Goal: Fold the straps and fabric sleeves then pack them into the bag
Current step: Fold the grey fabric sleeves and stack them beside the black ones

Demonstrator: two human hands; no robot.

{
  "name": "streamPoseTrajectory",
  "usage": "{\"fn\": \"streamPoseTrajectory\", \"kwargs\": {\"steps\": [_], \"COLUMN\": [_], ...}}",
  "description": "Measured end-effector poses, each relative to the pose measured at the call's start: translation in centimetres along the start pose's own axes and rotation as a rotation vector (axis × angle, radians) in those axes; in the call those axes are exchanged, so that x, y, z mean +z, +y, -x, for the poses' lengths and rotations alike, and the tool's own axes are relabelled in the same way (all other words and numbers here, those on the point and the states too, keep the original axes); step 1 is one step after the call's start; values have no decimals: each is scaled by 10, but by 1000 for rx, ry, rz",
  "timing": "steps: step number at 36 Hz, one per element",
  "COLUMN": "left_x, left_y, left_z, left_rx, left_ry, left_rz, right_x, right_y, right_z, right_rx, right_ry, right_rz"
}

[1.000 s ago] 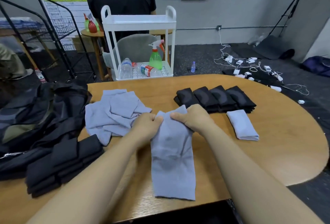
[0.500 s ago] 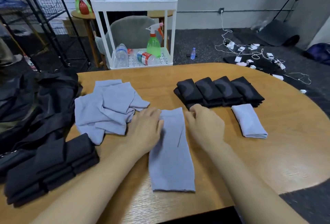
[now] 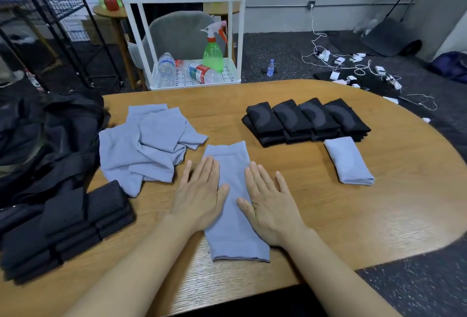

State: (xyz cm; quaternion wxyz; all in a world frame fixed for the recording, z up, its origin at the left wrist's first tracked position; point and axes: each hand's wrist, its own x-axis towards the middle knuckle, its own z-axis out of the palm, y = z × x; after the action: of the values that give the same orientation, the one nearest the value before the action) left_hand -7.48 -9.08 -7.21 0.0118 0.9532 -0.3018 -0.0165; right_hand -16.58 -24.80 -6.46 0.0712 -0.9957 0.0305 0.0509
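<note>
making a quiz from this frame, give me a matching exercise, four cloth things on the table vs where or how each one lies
Things:
1. flat grey sleeve
2. folded grey sleeve
3. grey pile
4. row of black folded pieces

Places or states:
A. crumpled heap beside the black bag
B. far side of the table, four side by side
C. alone, just in front of the black row's right end
D. spread out under the left hand and right hand

Pairs: 1-D, 2-C, 3-A, 4-B

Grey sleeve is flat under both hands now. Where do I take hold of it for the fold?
Probably the near hem of the flat grey sleeve, at its two corners. It lies lengthwise away from you, left hand and right hand pressing its sides; pinch from the table's near edge and carry it to the far hem.
</note>
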Motion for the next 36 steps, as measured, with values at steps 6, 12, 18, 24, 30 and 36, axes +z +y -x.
{"fn": "streamPoseTrajectory", "kwargs": {"steps": [6,12,18,24,30,36], "left_x": [-6,-6,-10,-6,-1,2], "left_y": [-6,-6,0,2,-3,-8], "left_z": [-3,-3,-1,-8,-13,-15], "left_rx": [-26,-24,33,57,66,45], "left_ry": [-24,-24,15,-36,16,20], "left_rz": [-12,2,25,-16,4,26], "right_x": [-3,-2,-14,-13,-6,-1], "right_y": [-3,-4,-7,-18,-4,8], "right_z": [3,5,-2,-45,-65,-62], "right_rx": [38,79,33,-101,-14,-18], "right_ry": [-4,-13,84,8,-36,-5], "right_rz": [32,48,3,32,21,33]}}
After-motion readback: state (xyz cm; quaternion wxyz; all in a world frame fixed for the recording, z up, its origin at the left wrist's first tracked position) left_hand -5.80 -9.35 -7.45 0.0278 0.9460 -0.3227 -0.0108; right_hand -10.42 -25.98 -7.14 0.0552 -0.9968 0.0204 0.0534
